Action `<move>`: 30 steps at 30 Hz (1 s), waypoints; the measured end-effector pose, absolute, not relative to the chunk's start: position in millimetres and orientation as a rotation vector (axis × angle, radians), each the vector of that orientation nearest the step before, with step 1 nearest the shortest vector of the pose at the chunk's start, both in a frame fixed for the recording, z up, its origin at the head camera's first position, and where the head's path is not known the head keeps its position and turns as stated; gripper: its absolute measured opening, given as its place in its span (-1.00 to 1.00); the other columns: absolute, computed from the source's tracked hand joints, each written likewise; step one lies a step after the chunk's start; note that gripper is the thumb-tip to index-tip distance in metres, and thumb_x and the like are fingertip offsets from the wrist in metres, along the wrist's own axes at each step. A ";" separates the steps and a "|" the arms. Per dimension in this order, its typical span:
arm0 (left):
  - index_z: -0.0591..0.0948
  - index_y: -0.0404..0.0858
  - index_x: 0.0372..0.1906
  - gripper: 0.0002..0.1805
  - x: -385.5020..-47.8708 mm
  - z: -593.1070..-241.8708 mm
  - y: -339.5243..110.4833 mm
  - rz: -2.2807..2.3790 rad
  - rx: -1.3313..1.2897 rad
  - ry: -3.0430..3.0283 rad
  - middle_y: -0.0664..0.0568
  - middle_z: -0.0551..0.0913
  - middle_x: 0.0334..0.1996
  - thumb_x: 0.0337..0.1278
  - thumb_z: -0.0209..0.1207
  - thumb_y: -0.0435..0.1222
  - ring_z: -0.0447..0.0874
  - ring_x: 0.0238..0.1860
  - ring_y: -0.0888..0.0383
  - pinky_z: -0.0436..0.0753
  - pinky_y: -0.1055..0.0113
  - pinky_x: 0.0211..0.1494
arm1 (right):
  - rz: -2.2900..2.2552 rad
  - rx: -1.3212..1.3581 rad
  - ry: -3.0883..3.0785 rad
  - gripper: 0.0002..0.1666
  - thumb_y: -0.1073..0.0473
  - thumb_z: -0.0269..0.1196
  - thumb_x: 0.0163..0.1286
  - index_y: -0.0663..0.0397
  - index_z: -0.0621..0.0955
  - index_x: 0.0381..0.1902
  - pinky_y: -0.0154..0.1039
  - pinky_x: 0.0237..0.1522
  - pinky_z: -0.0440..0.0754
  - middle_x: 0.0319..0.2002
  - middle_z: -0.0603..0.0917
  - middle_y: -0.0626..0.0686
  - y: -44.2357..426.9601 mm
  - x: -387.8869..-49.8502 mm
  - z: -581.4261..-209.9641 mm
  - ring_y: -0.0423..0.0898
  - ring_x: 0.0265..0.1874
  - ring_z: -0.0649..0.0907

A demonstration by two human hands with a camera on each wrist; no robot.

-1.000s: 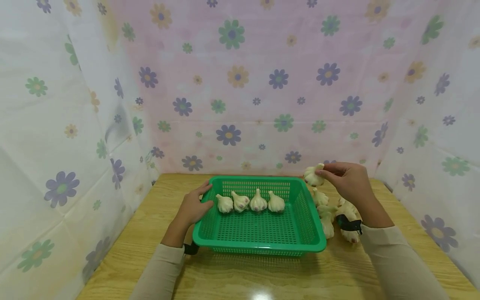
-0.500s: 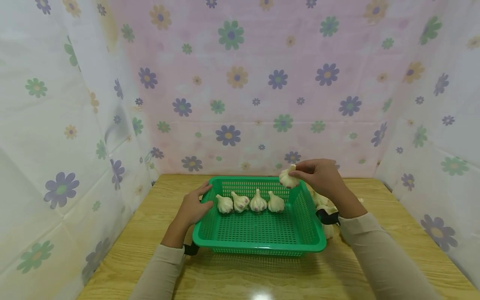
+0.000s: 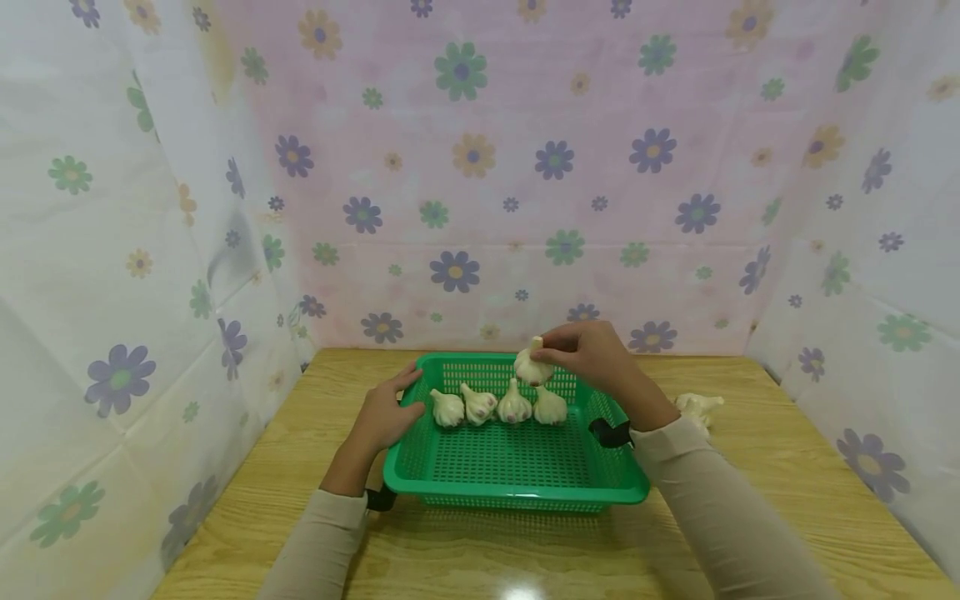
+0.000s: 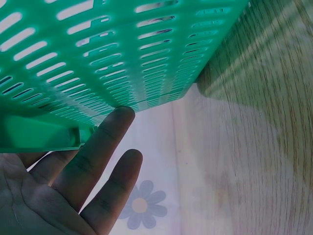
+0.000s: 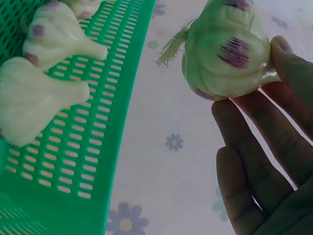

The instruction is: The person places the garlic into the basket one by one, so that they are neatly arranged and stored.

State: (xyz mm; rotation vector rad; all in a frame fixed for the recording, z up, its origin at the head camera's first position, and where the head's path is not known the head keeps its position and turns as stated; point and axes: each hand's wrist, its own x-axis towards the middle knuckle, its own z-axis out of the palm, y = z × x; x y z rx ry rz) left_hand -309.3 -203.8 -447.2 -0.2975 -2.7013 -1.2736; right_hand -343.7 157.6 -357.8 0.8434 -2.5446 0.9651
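My right hand (image 3: 600,357) pinches a garlic bulb (image 3: 533,363) by its stem, above the back part of the green basket (image 3: 517,492). In the right wrist view the thumb and fingers of my right hand (image 5: 274,152) hold that bulb (image 5: 227,51), with purple patches and a tuft of roots. Several bulbs stand in a row inside the basket, one of them (image 3: 513,403) below the held bulb. My left hand (image 3: 384,414) rests on the basket's left rim; in the left wrist view its fingers (image 4: 105,137) lie straight against the slotted wall (image 4: 117,58).
To the right of the basket, more garlic bulbs (image 3: 697,408) lie on the wooden table (image 3: 780,500), partly hidden by my right forearm. Flower-patterned cloth (image 3: 517,167) stands behind the table and on both sides.
My right hand has carried the bulb leftward, from above the loose bulbs at the right across the basket's right rim. My left hand has stayed on the left rim.
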 end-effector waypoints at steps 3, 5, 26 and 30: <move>0.37 -0.08 0.57 -0.28 -309.9 -447.8 -204.1 -1.268 -0.296 -2.702 0.15 0.21 0.63 0.28 0.14 -0.24 0.09 -0.80 0.20 0.38 0.31 -0.61 | 0.960 0.855 -2.555 -0.65 -0.15 0.44 0.32 -0.15 0.83 -0.05 -0.03 -0.15 0.78 -0.08 0.84 -0.01 147.8 -345.4 -359.1 -0.11 -0.24 0.83; 0.37 -0.09 0.57 -0.28 -310.3 -447.9 -203.9 -1.267 -0.297 -2.700 0.16 0.22 0.62 0.28 0.14 -0.24 0.09 -0.80 0.20 0.39 0.31 -0.61 | 0.984 0.860 -2.570 -0.64 -0.14 0.42 0.34 -0.12 0.82 -0.01 -0.02 -0.11 0.78 -0.03 0.82 0.02 141.9 -346.7 -360.3 -0.06 -0.21 0.84; 0.38 -0.08 0.57 -0.28 -310.4 -448.9 -202.5 -1.269 -0.269 -2.698 0.16 0.23 0.62 0.27 0.13 -0.23 0.24 -0.77 0.18 0.43 0.27 -0.58 | 1.166 1.187 -2.852 -0.55 -0.15 0.17 0.57 -0.14 0.58 0.29 0.01 0.01 0.71 0.25 0.65 0.09 78.6 -356.0 -384.8 0.07 0.18 0.67; 0.38 -0.07 0.57 -0.28 -310.3 -448.1 -202.0 -1.275 -0.268 -2.700 0.16 0.22 0.62 0.28 0.13 -0.23 0.17 -0.78 0.19 0.42 0.28 -0.59 | 1.408 1.212 -2.906 -0.54 -0.05 0.33 0.47 -0.07 0.61 0.25 0.05 -0.15 0.77 0.30 0.62 0.15 74.2 -358.7 -390.7 0.07 0.07 0.73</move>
